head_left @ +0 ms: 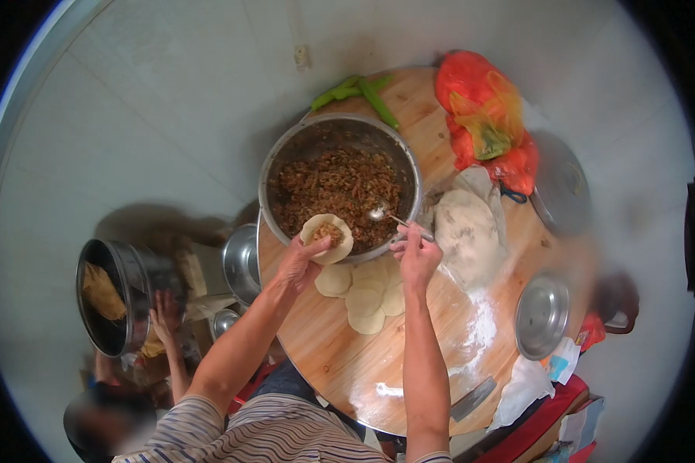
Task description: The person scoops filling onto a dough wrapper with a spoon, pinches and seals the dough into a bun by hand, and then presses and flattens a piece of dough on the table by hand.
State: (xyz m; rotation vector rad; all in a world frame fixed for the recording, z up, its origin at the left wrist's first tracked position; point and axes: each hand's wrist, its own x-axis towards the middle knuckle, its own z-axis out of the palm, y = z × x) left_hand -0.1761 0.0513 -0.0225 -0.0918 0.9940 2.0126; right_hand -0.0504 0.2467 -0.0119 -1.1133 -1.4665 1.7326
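Observation:
A round dough wrapper (338, 249) with some brown filling on it rests in my left hand (301, 260), at the front rim of a large metal bowl. My right hand (416, 255) is closed around the handle of a metal spoon (380, 212), whose head is over the filling in the bowl. Chopped brown filling (332, 181) covers the bottom of the metal bowl (283, 139). Several flat dough rounds (364, 301) overlap on the wooden table (324, 347), just below the bowl. A large pale dough mass (465, 231) lies right of my right hand.
Green peppers (377, 102) lie behind the bowl, red plastic bags (465, 85) at the back right. A metal dish (542, 315) and a cleaver (473, 398) are at the right. Another person's hand (164, 315) touches a large pot (135, 297) at left.

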